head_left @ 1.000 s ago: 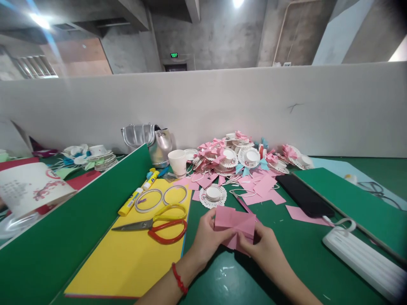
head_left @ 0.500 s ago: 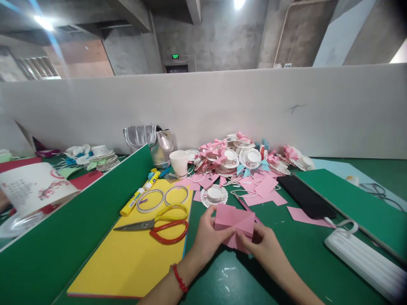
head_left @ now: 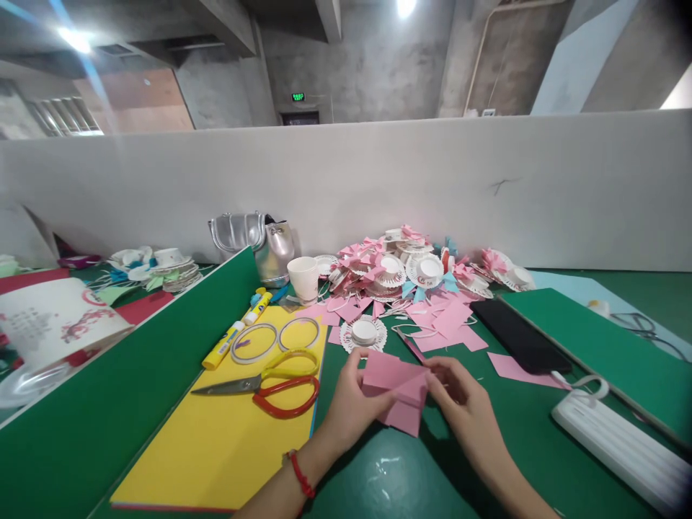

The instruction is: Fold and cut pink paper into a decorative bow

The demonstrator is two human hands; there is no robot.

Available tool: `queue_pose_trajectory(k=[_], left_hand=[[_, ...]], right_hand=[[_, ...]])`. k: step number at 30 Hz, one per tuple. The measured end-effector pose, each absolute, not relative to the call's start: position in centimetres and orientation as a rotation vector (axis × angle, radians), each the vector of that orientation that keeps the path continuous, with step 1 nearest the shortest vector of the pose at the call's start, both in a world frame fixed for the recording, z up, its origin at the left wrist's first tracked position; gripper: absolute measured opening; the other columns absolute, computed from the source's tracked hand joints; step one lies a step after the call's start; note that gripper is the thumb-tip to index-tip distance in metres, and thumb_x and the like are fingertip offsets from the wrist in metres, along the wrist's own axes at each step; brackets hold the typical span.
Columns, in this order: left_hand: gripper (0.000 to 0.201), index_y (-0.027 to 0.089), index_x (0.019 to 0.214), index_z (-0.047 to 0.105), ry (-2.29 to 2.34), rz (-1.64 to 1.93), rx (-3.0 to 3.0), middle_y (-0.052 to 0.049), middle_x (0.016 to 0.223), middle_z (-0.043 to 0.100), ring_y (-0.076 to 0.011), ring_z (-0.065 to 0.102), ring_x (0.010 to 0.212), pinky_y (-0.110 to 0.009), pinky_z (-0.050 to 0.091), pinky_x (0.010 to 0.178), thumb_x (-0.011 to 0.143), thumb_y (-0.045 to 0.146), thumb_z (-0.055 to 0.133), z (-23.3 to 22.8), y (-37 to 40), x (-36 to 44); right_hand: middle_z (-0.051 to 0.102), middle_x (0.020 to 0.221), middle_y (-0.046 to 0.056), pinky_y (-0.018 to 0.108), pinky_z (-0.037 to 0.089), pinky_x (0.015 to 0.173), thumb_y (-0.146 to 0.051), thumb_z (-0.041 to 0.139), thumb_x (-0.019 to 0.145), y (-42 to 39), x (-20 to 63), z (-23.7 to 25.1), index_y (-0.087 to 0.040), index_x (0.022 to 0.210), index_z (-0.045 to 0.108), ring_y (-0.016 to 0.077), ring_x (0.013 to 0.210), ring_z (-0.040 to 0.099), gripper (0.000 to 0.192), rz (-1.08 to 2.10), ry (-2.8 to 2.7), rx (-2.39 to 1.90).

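Observation:
A piece of folded pink paper [head_left: 393, 386] is held above the green table between both hands. My left hand [head_left: 354, 396] is closed on its left side, thumb across the front and fingers behind. At the paper's upper right edge, my right hand [head_left: 459, 396] pinches it between thumb and fingers. Just beyond the paper lies a small white paper hat [head_left: 363, 333] with a fringed brim. Partly hidden behind the hands is a thin, dark pinkish tool [head_left: 411, 346] whose kind I cannot make out.
Left are scissors [head_left: 259, 386], tape rolls [head_left: 254, 343] and glue sticks [head_left: 224, 346] on yellow paper [head_left: 216, 454], beside a green divider [head_left: 162, 389]. A paper cup [head_left: 303, 278] and piled hats [head_left: 389, 267] stand behind. Right lie a phone [head_left: 519, 335] and power strip [head_left: 621, 447].
My right hand has slid from the paper's lower middle up to its right edge. The folded paper has tilted slightly, and its lower flap shows more.

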State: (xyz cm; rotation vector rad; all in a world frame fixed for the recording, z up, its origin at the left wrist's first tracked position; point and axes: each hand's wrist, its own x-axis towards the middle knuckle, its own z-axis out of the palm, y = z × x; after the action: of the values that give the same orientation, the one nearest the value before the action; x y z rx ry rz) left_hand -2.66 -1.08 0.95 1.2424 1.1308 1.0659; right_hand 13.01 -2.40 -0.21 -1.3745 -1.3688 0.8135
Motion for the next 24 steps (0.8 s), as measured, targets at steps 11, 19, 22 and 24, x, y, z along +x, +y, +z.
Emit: queue_pose_trajectory(k=[11,19,22,24], left_hand=[[0.035,0.016,0.087,0.049,1.077,1.08,1.136,0.005,0.052,0.057,-0.0089,0.05,0.046,-0.017,0.036,0.046,0.058,0.017,0.068,0.7,0.2,-4.2],[0.02,0.01,0.064,0.063,0.974,1.007,1.105,-0.001,0.06,0.058,-0.0118,0.051,0.056,-0.02,0.038,0.052,0.056,0.026,0.071,0.5,-0.4,-3.2],[0.021,0.01,0.05,0.059,1.105,0.971,1.142,0.003,0.048,0.05,-0.0086,0.041,0.046,-0.019,0.031,0.044,0.054,0.027,0.071,0.5,-1.2,-2.2],[0.02,0.01,0.049,0.058,1.179,1.007,1.14,0.003,0.046,0.05,-0.0087,0.04,0.045,-0.019,0.031,0.043,0.053,0.026,0.07,0.5,-1.4,-1.9]], right_hand=[[0.067,0.063,0.004,0.026,0.045,0.054,-0.031,0.06,0.066,-2.1,12.9,-0.9,-0.015,0.061,0.065,0.0183,0.058,0.058,0.017,1.005,-1.448,-1.358],[0.064,0.061,0.004,0.026,0.046,0.054,-0.029,0.057,0.065,-2.6,12.0,-0.5,-0.014,0.066,0.063,0.0186,0.058,0.058,0.016,1.117,-1.353,-1.284],[0.061,0.057,0.002,0.026,0.044,0.052,-0.026,0.055,0.064,-2.8,11.7,-0.5,-0.014,0.061,0.059,0.0177,0.055,0.056,0.012,1.084,-1.394,-1.321],[0.059,0.055,0.001,0.025,0.043,0.051,-0.024,0.054,0.063,-2.8,11.6,-0.6,-0.015,0.06,0.058,0.0165,0.053,0.054,0.01,1.047,-1.396,-1.36]])
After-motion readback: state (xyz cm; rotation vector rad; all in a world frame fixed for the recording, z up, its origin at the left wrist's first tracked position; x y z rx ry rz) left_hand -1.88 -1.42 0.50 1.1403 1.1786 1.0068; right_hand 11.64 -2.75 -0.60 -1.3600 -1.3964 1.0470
